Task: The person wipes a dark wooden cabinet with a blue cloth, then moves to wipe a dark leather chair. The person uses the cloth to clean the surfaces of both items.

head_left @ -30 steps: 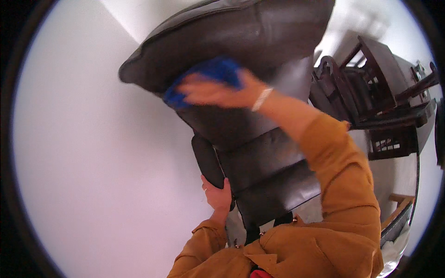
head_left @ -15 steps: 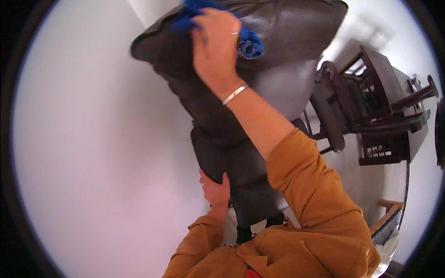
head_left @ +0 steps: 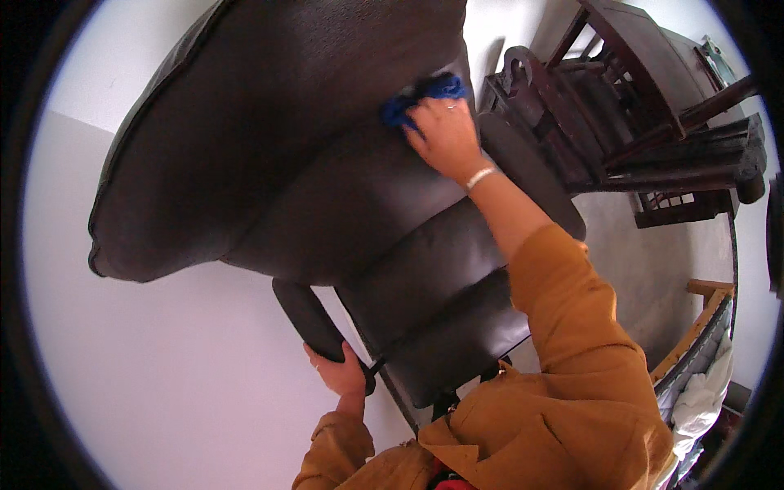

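Observation:
A dark brown leather chair (head_left: 286, 196) with a tall padded back fills the middle of the head view. My right hand (head_left: 445, 139) presses a bunched blue cloth (head_left: 400, 109) against the right side of its backrest. My left hand (head_left: 339, 376) is wrapped round the front end of the chair's left armrest (head_left: 310, 322). Between the armrests lies the glossy seat (head_left: 457, 314), closest to me. The right armrest (head_left: 531, 171) runs just beyond my right forearm. The fingertips of my right hand are partly hidden by the cloth.
Dark carved wooden chairs (head_left: 555, 114) and a dark wooden table (head_left: 645, 57) stand at the right. A wooden-framed bed or seat (head_left: 694, 335) with pale cloth (head_left: 704, 388) is at the lower right. A white wall (head_left: 180, 359) rises close on the left.
My right hand has moved down and right across the backrest with the blue cloth. My view has shifted, showing more of the chair. The left hand still grips the armrest.

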The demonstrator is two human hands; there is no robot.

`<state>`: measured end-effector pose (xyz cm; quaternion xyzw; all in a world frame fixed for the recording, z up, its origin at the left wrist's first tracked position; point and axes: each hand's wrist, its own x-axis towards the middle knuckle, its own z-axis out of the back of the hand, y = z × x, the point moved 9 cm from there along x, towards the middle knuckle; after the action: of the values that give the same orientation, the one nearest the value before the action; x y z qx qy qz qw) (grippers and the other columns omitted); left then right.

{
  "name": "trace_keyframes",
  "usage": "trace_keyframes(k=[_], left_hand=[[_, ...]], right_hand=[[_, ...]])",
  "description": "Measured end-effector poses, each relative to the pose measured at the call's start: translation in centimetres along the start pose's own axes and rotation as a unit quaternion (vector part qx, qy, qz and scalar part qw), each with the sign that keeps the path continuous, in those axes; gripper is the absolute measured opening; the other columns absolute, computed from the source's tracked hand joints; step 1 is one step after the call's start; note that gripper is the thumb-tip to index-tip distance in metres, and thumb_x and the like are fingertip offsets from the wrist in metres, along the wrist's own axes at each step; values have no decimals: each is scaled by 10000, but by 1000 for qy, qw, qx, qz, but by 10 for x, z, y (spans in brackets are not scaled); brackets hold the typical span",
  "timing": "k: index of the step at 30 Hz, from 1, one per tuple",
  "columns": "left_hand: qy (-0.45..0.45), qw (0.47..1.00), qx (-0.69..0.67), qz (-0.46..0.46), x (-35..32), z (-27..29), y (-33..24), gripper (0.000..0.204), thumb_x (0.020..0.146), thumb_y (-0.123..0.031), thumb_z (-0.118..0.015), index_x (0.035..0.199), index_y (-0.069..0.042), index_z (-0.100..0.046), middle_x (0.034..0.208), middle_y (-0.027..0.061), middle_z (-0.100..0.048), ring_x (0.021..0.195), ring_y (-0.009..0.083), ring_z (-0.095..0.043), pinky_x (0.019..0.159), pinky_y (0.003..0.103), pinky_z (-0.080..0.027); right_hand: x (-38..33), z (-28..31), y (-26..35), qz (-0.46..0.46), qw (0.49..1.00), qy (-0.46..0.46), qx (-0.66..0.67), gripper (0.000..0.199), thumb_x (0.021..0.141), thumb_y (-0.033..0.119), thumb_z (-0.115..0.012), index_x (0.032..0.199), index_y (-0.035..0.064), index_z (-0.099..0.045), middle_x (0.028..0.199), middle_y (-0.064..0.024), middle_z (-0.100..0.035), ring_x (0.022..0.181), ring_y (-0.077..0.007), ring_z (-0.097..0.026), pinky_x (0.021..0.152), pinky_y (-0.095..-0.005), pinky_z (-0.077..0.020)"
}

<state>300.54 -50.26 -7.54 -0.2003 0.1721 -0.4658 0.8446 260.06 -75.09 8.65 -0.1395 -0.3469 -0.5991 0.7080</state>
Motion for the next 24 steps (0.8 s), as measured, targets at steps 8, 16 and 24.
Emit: trace_keyframes(k=[8, 16, 24], left_hand=[[-2, 1000, 2, -14, 3, -4, -3, 877, 847, -276, -694, 1550, -10, -242, 1508, 252, -408, 1343, 421, -453, 1111, 466, -376], [-8, 999, 1, -45, 1, -7, 5, 858, 872, -291, -690, 1547, -1, -247, 1532, 250, -381, 1376, 409, -421, 1145, 444, -342], [12, 999, -5, -47, 2, -8, -1, 853, 881, -290, -674, 1549, 8, -235, 1556, 238, -351, 1383, 407, -410, 1145, 445, -342]], right_hand=[[27, 12, -116, -248, 892, -323, 198, 376, 974, 244, -564, 1233, -27, -538, 1188, -260, -556, 1126, -418, -522, 1002, -496, -385], [-227, -114, -38, -431, 880, 77, 182, 425, 853, 46, -648, 1261, 18, -533, 1322, -251, -483, 1200, -446, -476, 1056, -508, -388], [-77, 4, -68, -210, 914, -274, 212, 351, 941, 199, -640, 1237, 21, -577, 1242, -245, -557, 1155, -437, -527, 1012, -472, -421]])
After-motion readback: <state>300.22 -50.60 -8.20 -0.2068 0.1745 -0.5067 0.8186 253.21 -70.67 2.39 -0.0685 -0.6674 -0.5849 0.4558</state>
